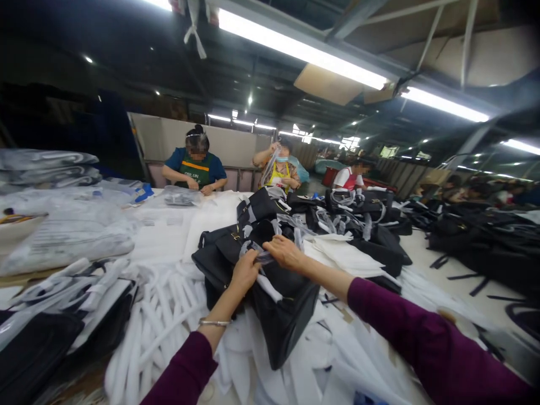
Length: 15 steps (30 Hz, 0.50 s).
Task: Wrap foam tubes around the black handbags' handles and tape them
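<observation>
A black handbag (287, 315) lies tilted on the white packing pieces in front of me. My left hand (244, 274) and my right hand (283, 252) are close together above it, both with fingers closed. Between them they grip a clear plastic wrap (264, 256) around the bag's handle area. A white foam strip (269, 287) lies on the bag just below the fingers. Another black bag (217, 253) with a gold clasp rests against the far left side of it.
White foam tubes (156, 320) are heaped at left, beside wrapped black bags (37, 349). Plastic packages (71, 230) are stacked farther left. More black bags (371, 219) and white sheets (343, 256) lie at right. Several co-workers, one in a green apron (196, 174), work across the table.
</observation>
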### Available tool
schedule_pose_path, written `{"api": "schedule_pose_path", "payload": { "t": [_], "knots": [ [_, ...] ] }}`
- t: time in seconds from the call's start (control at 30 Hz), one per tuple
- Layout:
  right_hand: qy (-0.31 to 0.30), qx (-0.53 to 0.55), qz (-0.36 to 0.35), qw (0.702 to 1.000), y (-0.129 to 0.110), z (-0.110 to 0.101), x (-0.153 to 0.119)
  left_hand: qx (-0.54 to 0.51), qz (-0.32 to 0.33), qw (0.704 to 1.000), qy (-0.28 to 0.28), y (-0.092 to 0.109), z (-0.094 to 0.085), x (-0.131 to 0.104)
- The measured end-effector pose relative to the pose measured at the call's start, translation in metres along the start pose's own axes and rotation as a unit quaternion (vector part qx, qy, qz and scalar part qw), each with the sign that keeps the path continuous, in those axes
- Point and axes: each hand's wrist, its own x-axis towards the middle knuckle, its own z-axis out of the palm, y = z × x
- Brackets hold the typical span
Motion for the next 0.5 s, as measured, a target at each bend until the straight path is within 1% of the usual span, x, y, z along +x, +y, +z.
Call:
{"api": "schedule_pose_path", "payload": {
  "t": [0.07,0.13,0.2,0.23,0.27,0.3,0.37,0.4,0.43,0.47,0.5],
  "knots": [
    [0.011,-0.016,0.041,0.999,0.034,-0.003,-0.009,-0.012,0.035,0.999,-0.008,-0.011,-0.002,-0.003],
    [0.027,-0.027,0.083,0.996,0.067,-0.012,-0.014,-0.059,0.051,0.997,-0.011,-0.02,-0.002,-0.006],
    [0.054,-0.034,0.127,0.99,0.088,-0.03,-0.015,-0.119,0.051,0.992,-0.005,-0.027,-0.002,-0.008],
    [0.072,-0.039,0.151,0.985,0.092,-0.042,-0.014,-0.142,0.047,0.989,0.002,-0.03,-0.001,-0.008],
    [0.09,-0.044,0.173,0.98,0.091,-0.057,-0.012,-0.159,0.043,0.986,0.01,-0.031,0.001,-0.008],
    [0.111,-0.054,0.196,0.973,0.085,-0.073,-0.011,-0.17,0.04,0.984,0.018,-0.032,0.002,-0.008],
    [0.128,-0.07,0.233,0.961,0.063,-0.106,-0.009,-0.179,0.034,0.983,0.034,-0.032,0.003,-0.008],
    [0.119,-0.067,0.261,0.956,0.049,-0.12,-0.008,-0.181,0.031,0.982,0.04,-0.032,0.003,-0.007],
    [0.094,-0.055,0.302,0.947,0.036,-0.131,-0.007,-0.188,0.029,0.981,0.046,-0.032,0.002,-0.008],
    [0.05,-0.028,0.345,0.937,0.026,-0.137,-0.006,-0.189,0.027,0.98,0.065,-0.032,0.001,-0.01],
    [-0.016,0.025,0.394,0.919,0.019,-0.139,-0.005,-0.178,0.024,0.979,0.098,-0.031,0.0,-0.013]
  ]
}}
